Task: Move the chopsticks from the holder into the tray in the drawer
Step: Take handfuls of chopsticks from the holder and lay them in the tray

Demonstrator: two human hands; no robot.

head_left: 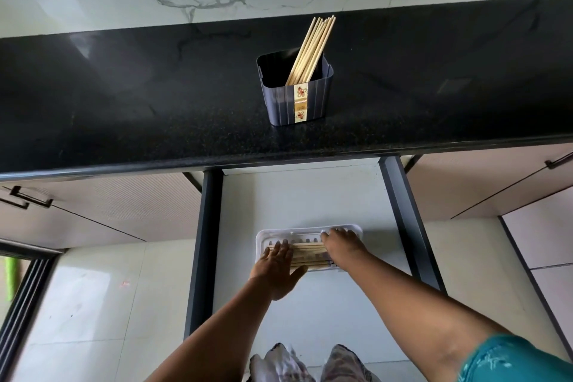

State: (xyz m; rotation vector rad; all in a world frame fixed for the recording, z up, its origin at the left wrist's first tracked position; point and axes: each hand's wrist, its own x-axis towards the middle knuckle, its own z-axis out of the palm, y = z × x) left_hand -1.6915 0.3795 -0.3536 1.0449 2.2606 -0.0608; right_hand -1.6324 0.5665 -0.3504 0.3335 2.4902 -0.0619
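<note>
Holder (296, 93) on black counter (124, 96); cabinet handles (29, 197) flank drawer (310, 195).

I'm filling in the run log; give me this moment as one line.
stage: settling chopsticks in tray | left hand flat on them | right hand on tray | holder still has chopsticks | drawer open

Pale wooden chopsticks (311, 49) stand in a dark grey ribbed holder (294, 93) on a speckled black counter (124, 102).

The person is wearing a short teal patterned sleeve (508, 360) on the right arm, forearms bare, and pale patterned trousers (310, 363).
</note>
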